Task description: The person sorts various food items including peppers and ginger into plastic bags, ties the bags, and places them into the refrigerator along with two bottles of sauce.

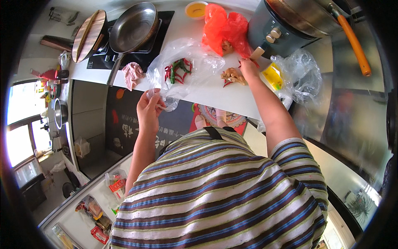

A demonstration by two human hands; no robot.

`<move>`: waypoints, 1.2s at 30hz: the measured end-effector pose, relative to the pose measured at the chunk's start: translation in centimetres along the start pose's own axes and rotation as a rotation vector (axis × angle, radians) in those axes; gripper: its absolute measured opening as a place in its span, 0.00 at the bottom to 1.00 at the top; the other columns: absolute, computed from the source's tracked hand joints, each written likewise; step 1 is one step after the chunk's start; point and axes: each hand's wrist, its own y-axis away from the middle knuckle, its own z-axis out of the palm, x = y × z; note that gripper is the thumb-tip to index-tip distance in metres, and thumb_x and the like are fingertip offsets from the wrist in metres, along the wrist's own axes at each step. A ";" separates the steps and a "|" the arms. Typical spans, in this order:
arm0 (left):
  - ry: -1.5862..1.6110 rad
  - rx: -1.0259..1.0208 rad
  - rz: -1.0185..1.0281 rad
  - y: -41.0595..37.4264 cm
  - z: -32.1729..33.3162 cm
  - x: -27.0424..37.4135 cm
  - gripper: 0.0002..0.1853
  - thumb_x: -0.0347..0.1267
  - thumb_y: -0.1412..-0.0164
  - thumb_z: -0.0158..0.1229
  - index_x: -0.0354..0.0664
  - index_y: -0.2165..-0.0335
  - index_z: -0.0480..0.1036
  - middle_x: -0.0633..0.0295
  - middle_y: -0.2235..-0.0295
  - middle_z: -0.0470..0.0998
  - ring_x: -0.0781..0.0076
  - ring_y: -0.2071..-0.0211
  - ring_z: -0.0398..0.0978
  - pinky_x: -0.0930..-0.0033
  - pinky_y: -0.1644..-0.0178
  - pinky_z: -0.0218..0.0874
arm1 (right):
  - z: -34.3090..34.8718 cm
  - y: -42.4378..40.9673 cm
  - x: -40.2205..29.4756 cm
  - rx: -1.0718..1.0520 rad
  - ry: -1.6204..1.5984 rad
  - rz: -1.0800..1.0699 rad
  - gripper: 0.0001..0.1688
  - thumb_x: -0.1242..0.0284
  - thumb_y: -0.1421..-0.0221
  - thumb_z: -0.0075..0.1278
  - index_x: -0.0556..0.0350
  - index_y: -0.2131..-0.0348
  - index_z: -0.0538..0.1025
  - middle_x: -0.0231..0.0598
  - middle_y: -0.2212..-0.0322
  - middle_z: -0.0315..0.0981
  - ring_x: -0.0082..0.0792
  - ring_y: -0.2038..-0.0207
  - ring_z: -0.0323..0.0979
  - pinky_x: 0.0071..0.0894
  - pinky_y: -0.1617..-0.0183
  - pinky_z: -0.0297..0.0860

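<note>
Between the thumb and fingers of my left hand (150, 104), the edge of a clear plastic bag (205, 57) is pinched at the counter's front edge. The bag lies spread on the white counter, with several red chili peppers (178, 77) and green chili peppers (180, 66) on or in it. My right hand (249, 70) is closed at the back right on red chili peppers (255, 63), whose ends stick out beside the fingers. Just left of that hand lies a piece of ginger root (232, 75), with another red chili (227, 83) partly under it.
A red plastic bag (214, 29) with ginger root showing stands behind. At the right are a grey electric cooker (264, 26), a yellow packet (273, 76) and crumpled clear plastic (303, 74). A frying pan (133, 28), pink cloth (132, 74) and bowl of yellow liquid (196, 10) are also there.
</note>
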 end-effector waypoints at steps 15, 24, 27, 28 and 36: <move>0.061 -0.095 -0.055 0.8 2.8 1.3 0.16 0.32 0.32 0.52 0.34 0.50 0.72 0.71 0.76 0.68 0.84 0.78 0.67 0.76 0.70 0.67 | -11.0 3.5 -18.0 -0.007 -0.964 -0.498 0.18 0.78 0.50 0.56 0.56 0.57 0.75 0.45 0.63 0.74 0.41 0.63 0.76 0.36 0.57 0.71; 0.037 -0.103 -0.021 1.0 2.1 1.4 0.14 0.30 0.33 0.53 0.34 0.52 0.73 0.69 0.75 0.70 0.83 0.76 0.68 0.75 0.69 0.66 | -7.3 5.2 -7.0 0.036 -0.409 -0.060 0.34 0.82 0.60 0.60 0.52 0.50 0.72 0.48 0.54 0.71 0.50 0.52 0.70 0.45 0.45 0.67; 0.050 -0.094 -0.040 1.2 1.8 1.0 0.14 0.29 0.34 0.53 0.34 0.52 0.74 0.69 0.75 0.70 0.83 0.76 0.68 0.76 0.69 0.65 | -7.5 6.7 -5.7 0.005 -0.263 -0.174 0.43 0.82 0.63 0.63 0.41 0.45 0.69 0.45 0.48 0.66 0.51 0.46 0.65 0.47 0.41 0.64; 0.044 -0.098 -0.038 1.3 1.7 1.0 0.14 0.29 0.34 0.53 0.34 0.53 0.74 0.69 0.75 0.70 0.83 0.76 0.68 0.76 0.69 0.65 | -7.1 7.0 -5.5 0.021 -0.214 -0.264 0.46 0.81 0.64 0.64 0.36 0.44 0.69 0.44 0.47 0.65 0.51 0.45 0.63 0.47 0.41 0.64; -0.031 -0.107 -0.040 1.3 1.8 1.1 0.13 0.28 0.35 0.53 0.35 0.53 0.74 0.70 0.75 0.70 0.84 0.76 0.69 0.78 0.68 0.64 | -3.8 6.4 -7.6 -0.101 0.060 -0.382 0.23 0.80 0.55 0.57 0.37 0.58 0.76 0.33 0.52 0.63 0.45 0.47 0.63 0.47 0.53 0.70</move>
